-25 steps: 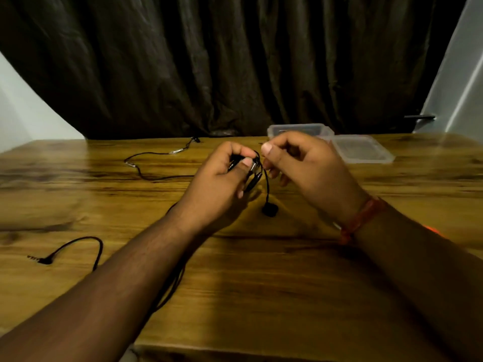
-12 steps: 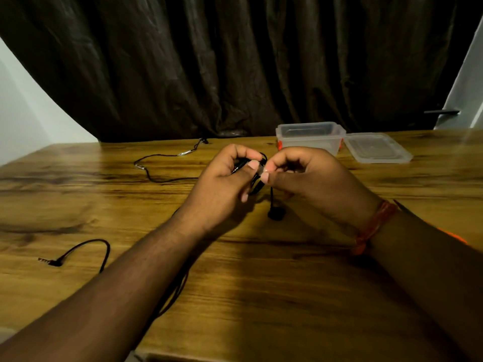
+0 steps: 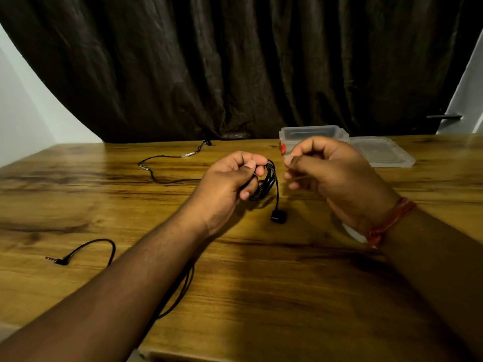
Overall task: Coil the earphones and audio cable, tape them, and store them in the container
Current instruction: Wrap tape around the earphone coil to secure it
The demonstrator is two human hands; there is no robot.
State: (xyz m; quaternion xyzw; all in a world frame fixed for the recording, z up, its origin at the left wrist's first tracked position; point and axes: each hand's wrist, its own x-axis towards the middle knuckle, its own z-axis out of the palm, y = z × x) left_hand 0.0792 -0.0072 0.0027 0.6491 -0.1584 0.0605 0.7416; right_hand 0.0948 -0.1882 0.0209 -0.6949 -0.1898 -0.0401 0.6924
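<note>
**Left hand grips coiled earphones above the table**

The left hand (image 3: 230, 178) is curled round a small black coil of the earphones (image 3: 266, 181), held just above the wooden table (image 3: 261, 296); one earbud (image 3: 277, 216) hangs down from it to the tabletop. The right hand (image 3: 332, 173) is held just beside the coil, fingers curled, thumb and forefinger pinched together; what is pinched cannot be told. The audio cable (image 3: 167, 163) lies further back, left. The clear container (image 3: 311, 134) stands behind the right hand, its lid (image 3: 384, 152) beside it.
</note>
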